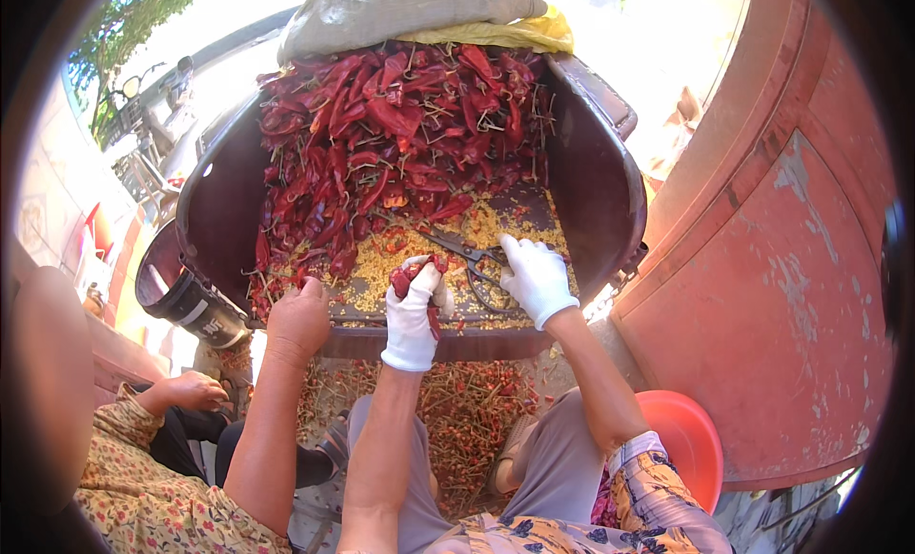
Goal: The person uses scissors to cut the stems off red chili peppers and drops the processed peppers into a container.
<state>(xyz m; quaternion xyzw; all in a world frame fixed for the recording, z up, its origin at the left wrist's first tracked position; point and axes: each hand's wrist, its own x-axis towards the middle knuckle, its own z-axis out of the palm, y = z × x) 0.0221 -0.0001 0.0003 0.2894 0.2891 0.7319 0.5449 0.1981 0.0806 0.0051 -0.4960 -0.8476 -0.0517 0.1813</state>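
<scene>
A wide dark basin (600,187) holds a heap of dried red chilies (391,125) and a layer of pale yellow seeds (376,273). My left hand (415,311), in a white glove, is closed on a red chili (405,280) over the basin's near edge. My right hand (536,276), also gloved, lies on the handles of dark scissors (469,257) that rest on the seeds, blades pointing left and away. Another person's bare hand (297,318) rests on the near rim, left of mine.
Chili stems and scraps (467,402) litter the ground between my knees. An orange plastic bowl (688,442) sits at my right, against a worn red wall (791,268). A black bucket (176,295) stands left of the basin, with a grey sack (400,11) behind it.
</scene>
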